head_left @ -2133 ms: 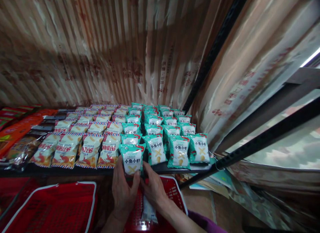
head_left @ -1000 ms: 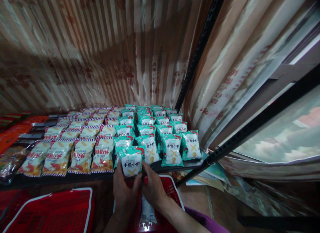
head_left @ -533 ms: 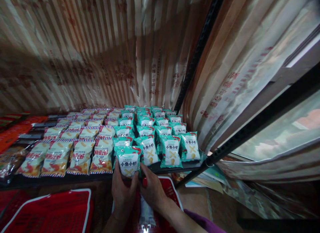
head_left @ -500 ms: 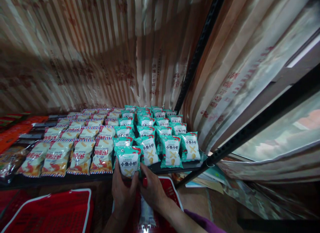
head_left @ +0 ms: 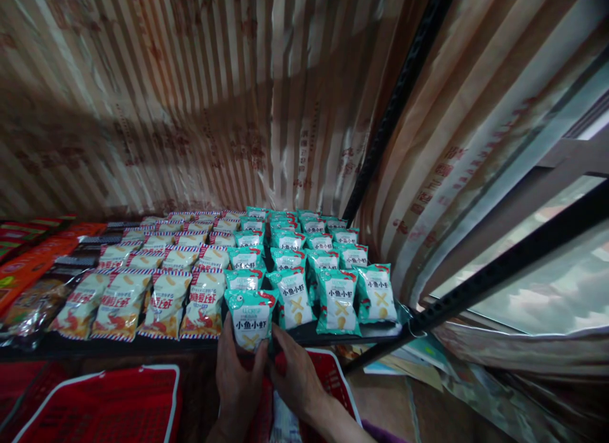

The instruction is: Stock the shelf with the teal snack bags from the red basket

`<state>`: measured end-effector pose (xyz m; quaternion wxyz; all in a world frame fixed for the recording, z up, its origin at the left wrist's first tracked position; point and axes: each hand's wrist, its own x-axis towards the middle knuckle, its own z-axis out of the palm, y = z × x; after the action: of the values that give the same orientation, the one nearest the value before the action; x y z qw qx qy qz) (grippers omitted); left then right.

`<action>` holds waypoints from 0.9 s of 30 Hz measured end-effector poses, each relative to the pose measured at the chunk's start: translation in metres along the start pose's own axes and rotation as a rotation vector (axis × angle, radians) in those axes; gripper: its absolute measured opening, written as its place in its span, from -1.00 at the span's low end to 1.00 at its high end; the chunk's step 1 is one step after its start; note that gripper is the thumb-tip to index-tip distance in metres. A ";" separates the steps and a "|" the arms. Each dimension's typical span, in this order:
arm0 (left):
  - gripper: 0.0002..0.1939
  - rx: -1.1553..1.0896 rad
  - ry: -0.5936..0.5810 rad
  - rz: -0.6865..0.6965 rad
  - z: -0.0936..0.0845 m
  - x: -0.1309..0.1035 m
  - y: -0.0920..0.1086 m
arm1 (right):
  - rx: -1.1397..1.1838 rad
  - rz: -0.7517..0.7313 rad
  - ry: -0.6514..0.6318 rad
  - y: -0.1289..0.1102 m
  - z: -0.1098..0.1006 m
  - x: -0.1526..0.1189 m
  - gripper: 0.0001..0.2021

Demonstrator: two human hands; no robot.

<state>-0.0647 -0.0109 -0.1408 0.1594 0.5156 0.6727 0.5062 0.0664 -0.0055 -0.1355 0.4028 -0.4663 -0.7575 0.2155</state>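
Both my hands are on one teal-and-white snack bag at the shelf's front edge. My left hand is closed around its lower left side, thumb in front. My right hand grips the bag's lower right edge, with some fingers hidden behind it. The bag stands upright, its printed front facing me. Matching teal bags stand in rows behind it and to its right. To the left are rows of cream snack bags with red-and-blue striped edges.
Below the shelf, a red basket stands at the left. Another red basket lies under my hands, with a clear-wrapped package in it. A black metal post and a slanted bar frame the right side. Striped sheeting hangs behind.
The view has shifted slightly, so the shelf appears a little farther right and lower. Both hands keep hold of the same snack bag, nearly unmoved against the shelf.
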 end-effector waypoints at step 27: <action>-0.36 0.035 0.163 0.174 0.018 0.001 -0.003 | -0.263 -0.167 0.272 -0.018 -0.069 0.044 -0.79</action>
<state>-0.0533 -0.0006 -0.1515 0.0502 0.5320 0.6449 0.5465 0.1021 0.0208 -0.0646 0.4535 -0.4753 -0.7538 0.0154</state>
